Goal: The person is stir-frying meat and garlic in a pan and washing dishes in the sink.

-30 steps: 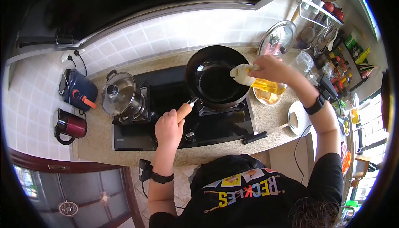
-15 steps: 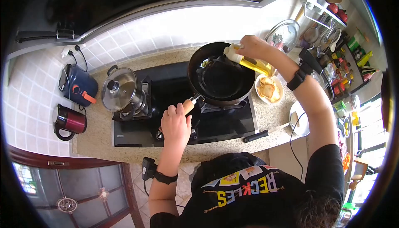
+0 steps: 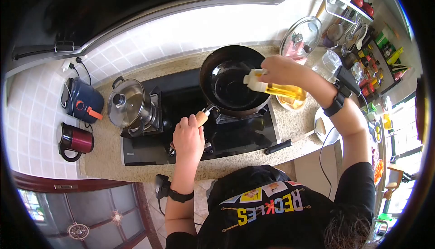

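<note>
A black wok (image 3: 233, 83) sits on the right burner, its inner surface glossy in places. My left hand (image 3: 188, 139) is closed around the wok's wooden handle (image 3: 202, 117). Over the wok's right side, my right hand (image 3: 282, 73) grips a bottle of yellow oil (image 3: 285, 90), tilted nearly level with its pale top pointing left. Whether oil is flowing out cannot be made out. The bottle partly hides a bowl of bread slices (image 3: 292, 104) on the counter.
A lidded pot (image 3: 129, 104) stands on the left burner, with a blue appliance (image 3: 84, 100) and a red kettle (image 3: 78, 139) further left. At the right lie a black-handled spatula (image 3: 278, 147) and a white plate (image 3: 327, 135). A glass lid (image 3: 301, 39) leans at the back.
My right hand has moved down and toward the front, and the bottle lies closer to level. My left hand still holds the handle. The whole view has shifted slightly.
</note>
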Demonstrator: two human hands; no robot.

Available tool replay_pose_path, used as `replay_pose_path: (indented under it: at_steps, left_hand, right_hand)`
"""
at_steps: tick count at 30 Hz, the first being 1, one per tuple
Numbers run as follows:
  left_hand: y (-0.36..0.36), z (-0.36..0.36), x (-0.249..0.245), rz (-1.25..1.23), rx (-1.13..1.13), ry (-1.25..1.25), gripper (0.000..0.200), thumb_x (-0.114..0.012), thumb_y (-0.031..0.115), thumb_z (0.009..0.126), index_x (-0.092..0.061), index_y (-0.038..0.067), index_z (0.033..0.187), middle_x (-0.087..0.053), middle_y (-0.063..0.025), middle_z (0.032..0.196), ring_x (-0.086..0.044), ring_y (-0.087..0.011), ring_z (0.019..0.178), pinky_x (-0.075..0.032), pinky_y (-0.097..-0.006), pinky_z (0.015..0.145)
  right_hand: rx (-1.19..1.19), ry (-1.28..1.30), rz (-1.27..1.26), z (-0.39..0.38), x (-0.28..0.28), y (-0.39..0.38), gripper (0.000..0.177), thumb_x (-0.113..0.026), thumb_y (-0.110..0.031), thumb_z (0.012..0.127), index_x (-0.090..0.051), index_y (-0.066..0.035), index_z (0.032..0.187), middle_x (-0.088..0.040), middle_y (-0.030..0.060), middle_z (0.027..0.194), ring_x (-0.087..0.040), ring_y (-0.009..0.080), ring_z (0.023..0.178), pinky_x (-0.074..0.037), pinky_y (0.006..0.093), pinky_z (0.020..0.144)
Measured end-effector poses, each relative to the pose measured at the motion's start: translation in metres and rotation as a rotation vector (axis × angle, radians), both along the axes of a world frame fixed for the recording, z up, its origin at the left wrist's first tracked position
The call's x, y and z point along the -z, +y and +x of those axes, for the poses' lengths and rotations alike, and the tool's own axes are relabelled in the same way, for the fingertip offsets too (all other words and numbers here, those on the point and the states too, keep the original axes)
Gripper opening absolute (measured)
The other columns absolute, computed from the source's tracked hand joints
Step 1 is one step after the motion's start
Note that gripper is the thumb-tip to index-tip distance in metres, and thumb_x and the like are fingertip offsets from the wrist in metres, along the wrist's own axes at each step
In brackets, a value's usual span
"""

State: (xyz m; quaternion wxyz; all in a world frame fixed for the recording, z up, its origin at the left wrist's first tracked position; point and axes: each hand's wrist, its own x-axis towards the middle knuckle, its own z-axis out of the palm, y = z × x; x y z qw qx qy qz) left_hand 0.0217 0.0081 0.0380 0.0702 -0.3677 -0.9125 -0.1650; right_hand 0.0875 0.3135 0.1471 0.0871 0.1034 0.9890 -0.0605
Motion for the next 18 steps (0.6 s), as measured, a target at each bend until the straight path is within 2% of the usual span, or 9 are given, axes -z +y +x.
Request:
replay_pose_path:
  at_steps: [3, 6, 8, 11, 16, 18]
  left_hand:
    - [-0.001, 0.0, 0.0, 0.006, 0.007, 0.014, 0.036, -0.066, 0.013, 0.077, -0.053, 0.001, 0.108, -0.053, -0.0143, 0.09, -0.057, -0.0326, 0.083, -0.048, -0.04, 0.072]
    - [-0.002, 0.001, 0.0, 0.006, 0.017, 0.017, 0.036, -0.065, 0.013, 0.077, -0.053, 0.0, 0.109, -0.054, -0.0142, 0.089, -0.057, -0.0324, 0.083, -0.048, -0.0397, 0.072]
    - [-0.002, 0.0, 0.001, -0.011, 0.026, 0.056, 0.039, -0.066, 0.014, 0.076, -0.054, 0.0, 0.11, -0.053, -0.0114, 0.088, -0.057, -0.0285, 0.082, -0.049, -0.0366, 0.07]
    - [-0.003, -0.002, 0.004, -0.004, 0.036, 0.077, 0.04, -0.066, 0.013, 0.075, -0.054, 0.0, 0.11, -0.053, -0.0114, 0.089, -0.057, -0.0283, 0.082, -0.049, -0.0364, 0.07]
    - [-0.004, -0.001, 0.001, -0.018, 0.027, 0.072, 0.04, -0.067, 0.013, 0.074, -0.054, 0.0, 0.11, -0.053, -0.0114, 0.09, -0.057, -0.0278, 0.082, -0.049, -0.036, 0.07]
    - [-0.003, -0.001, 0.0, -0.018, 0.028, 0.068, 0.04, -0.067, 0.013, 0.075, -0.054, -0.001, 0.11, -0.053, -0.0115, 0.09, -0.058, -0.0276, 0.082, -0.049, -0.0358, 0.07]
  right_hand:
    - [-0.083, 0.053, -0.042, -0.012, -0.005, -0.022, 0.043, -0.062, -0.041, 0.079, -0.063, 0.002, 0.084, -0.062, 0.0195, 0.086, -0.061, 0.0365, 0.085, -0.048, 0.044, 0.074]
    - [-0.042, 0.068, -0.05, -0.036, -0.004, -0.028, 0.044, -0.061, -0.042, 0.079, -0.063, 0.002, 0.084, -0.062, 0.0208, 0.086, -0.061, 0.0371, 0.084, -0.049, 0.044, 0.074]
    - [0.016, 0.092, -0.042, -0.05, -0.008, -0.025, 0.045, -0.06, -0.042, 0.08, -0.063, 0.002, 0.087, -0.063, 0.0218, 0.087, -0.062, 0.0359, 0.085, -0.049, 0.0428, 0.077]
    - [0.078, 0.191, 0.003, -0.069, 0.001, 0.003, 0.047, -0.059, -0.042, 0.08, -0.063, 0.003, 0.087, -0.063, 0.0217, 0.089, -0.063, 0.0354, 0.086, -0.049, 0.0423, 0.078]
    - [0.136, 0.333, 0.064, -0.051, -0.004, 0.042, 0.046, -0.061, -0.04, 0.079, -0.063, 0.005, 0.086, -0.064, 0.0214, 0.079, -0.064, 0.0359, 0.074, -0.051, 0.0402, 0.069]
    - [0.141, 0.279, 0.1, -0.037, -0.007, 0.051, 0.045, -0.061, -0.039, 0.078, -0.063, 0.005, 0.085, -0.064, 0.0217, 0.079, -0.064, 0.0358, 0.074, -0.051, 0.0403, 0.069]
